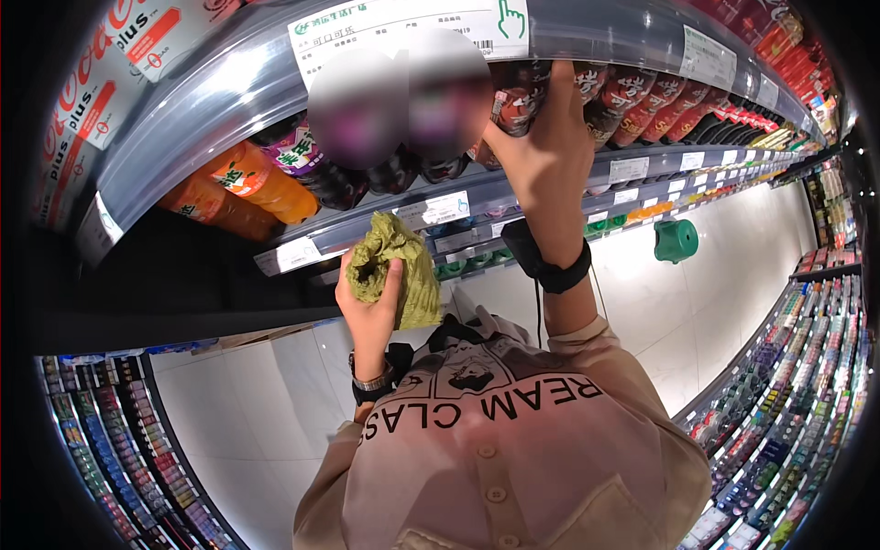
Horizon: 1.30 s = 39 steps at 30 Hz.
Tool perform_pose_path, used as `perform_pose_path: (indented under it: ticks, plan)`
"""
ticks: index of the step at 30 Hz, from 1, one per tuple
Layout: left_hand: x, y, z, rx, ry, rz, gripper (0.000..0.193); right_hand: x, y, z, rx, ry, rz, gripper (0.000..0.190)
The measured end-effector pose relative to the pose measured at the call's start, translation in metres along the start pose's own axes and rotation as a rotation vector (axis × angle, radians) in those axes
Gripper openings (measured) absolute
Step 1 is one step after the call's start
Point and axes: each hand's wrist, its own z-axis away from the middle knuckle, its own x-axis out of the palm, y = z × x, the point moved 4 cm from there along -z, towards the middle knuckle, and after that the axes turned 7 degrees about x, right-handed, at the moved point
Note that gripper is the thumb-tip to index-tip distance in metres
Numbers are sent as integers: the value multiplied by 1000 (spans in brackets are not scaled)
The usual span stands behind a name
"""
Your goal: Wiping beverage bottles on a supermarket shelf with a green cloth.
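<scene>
My left hand (pixel 371 302) grips a crumpled yellow-green cloth (pixel 416 278) in front of the shelf, thumb pressed on its near side. Higher up, my right hand (pixel 546 148) reaches in among dark drink bottles on the shelf. Its thumb side is beside a bottle with a red-brown label (pixel 517 100). The shelf's front edge and a blurred patch hide most of its fingertips, so its hold on a bottle is unclear. Left of it lie a bottle with a purple label (pixel 292 148) and orange soda bottles (pixel 258 180).
Overhead runs the upper shelf's rim with a large price tag (pixel 412 20); drink cartons (pixel 82 110) stand on it at left. Lower shelves (pixel 440 206) hold more bottles. A green stool (pixel 677 240) stands on the tiled floor (pixel 653 323). Stocked shelves (pixel 777 412) line the aisle behind me.
</scene>
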Motion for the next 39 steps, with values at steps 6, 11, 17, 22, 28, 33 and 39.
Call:
perform_pose_path:
  ticks: [6,11,17,22,28,33,39]
  plan:
    - [-7,2,1,10,-46,-9,24,-3,-4,3,55,-19,-36,81]
    - [-14,-4,0,-11,-42,-12,25,-2,-2,3,44,-48,-42,81]
    - [-16,-9,-4,76,-46,-118,25,-3,-2,2,-8,-57,-75,81]
    - [-15,-13,-4,107,-59,-140,27,-2,4,1,63,-97,-188,75]
    - [-12,-12,-3,67,-52,-91,27,-3,6,-3,52,106,-86,62]
    - [-11,-9,-4,65,-63,-99,26,-6,6,-4,49,166,-2,60]
    - [-7,-10,-5,56,-53,-74,27,-4,8,-7,85,168,26,63]
